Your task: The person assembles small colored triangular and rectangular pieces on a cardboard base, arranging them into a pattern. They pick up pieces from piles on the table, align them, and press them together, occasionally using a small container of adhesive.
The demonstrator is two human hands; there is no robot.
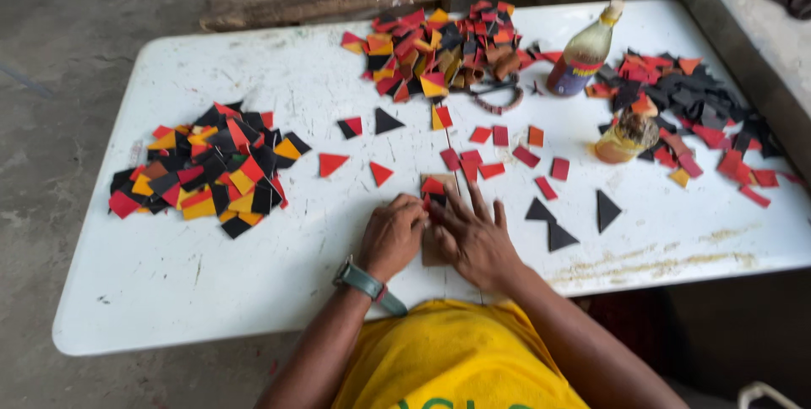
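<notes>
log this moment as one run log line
left hand: pressing on brown board | right hand: flat on red and black pieces | white table: piles of cut pieces, glue bottle

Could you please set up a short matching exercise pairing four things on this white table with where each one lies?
Things:
1. bottle
2. small jar
3. brown board
4. wristwatch

Places:
A. under both hands
B. on the left hand's wrist
C. far side, beside the middle pile
D. near the black and red pile

Pairs: 1-C, 2-D, 3-A, 4-B. The right hand lies flat.
</notes>
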